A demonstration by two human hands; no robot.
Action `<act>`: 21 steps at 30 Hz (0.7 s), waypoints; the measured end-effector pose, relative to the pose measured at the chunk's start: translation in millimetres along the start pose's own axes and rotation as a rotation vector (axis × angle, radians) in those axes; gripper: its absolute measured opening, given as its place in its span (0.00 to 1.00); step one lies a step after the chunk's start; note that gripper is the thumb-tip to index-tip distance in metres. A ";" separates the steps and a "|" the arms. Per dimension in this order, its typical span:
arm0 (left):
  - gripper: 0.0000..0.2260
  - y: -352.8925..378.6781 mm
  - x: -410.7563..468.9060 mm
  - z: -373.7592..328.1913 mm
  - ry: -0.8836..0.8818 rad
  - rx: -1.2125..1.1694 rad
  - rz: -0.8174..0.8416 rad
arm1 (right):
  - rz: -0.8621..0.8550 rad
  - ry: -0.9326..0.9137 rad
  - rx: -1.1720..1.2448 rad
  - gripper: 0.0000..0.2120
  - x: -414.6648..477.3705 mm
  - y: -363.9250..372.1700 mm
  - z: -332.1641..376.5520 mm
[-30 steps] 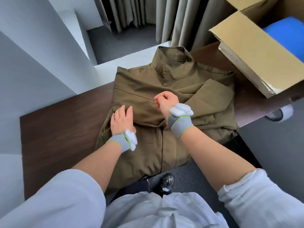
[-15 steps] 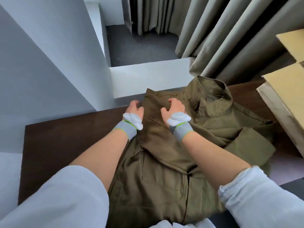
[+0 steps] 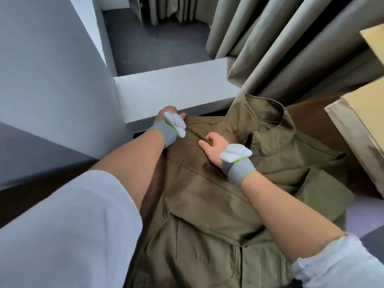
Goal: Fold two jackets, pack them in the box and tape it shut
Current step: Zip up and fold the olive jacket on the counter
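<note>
An olive-green jacket (image 3: 207, 204) lies spread on the dark wooden table (image 3: 307, 113), collar toward the far side and one sleeve folded across its right part. My left hand (image 3: 166, 115) sits at the jacket's far left shoulder edge, fingers curled over the fabric and mostly hidden behind the wrist. My right hand (image 3: 212, 145) rests on the upper chest area, fingers loosely bent and pressing on the cloth. The open cardboard box (image 3: 361, 121) stands at the right edge of the view, only partly visible.
A white ledge (image 3: 176, 90) runs just behind the table's far edge. Beige curtains (image 3: 270, 48) hang at the back right, touching the collar area. A grey-white wall (image 3: 52, 80) stands to the left, with grey carpet (image 3: 155, 38) beyond.
Both hands slid up from the jacket's middle to its far shoulder area. My left hand reached the shoulder edge, and my right hand loosened on the chest. The view swung left and closer.
</note>
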State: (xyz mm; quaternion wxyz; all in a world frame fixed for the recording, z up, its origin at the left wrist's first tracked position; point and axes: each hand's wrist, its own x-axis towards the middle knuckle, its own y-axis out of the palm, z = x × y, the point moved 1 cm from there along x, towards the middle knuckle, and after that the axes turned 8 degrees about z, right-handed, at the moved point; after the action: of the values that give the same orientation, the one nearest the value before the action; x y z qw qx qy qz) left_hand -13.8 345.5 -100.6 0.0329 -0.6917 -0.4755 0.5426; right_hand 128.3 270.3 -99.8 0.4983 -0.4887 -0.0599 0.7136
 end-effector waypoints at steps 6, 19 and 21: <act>0.19 18.0 -13.6 8.8 -0.079 -0.288 -0.335 | 0.130 0.069 -0.297 0.29 -27.2 -12.3 -29.2; 0.23 201.6 -140.2 2.5 0.465 0.570 -0.344 | -0.438 0.186 -0.537 0.15 -110.3 -48.0 -157.6; 0.26 219.2 -149.7 -6.9 0.442 0.622 -0.294 | -0.445 0.229 -0.510 0.20 -126.4 -54.3 -187.4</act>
State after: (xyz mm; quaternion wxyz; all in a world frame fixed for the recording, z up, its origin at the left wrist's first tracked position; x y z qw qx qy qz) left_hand 134.0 125.3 -113.1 0.4187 -0.6734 -0.3640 0.4885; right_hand 308.9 124.7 -84.7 0.5072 -0.6492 -0.2846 0.4902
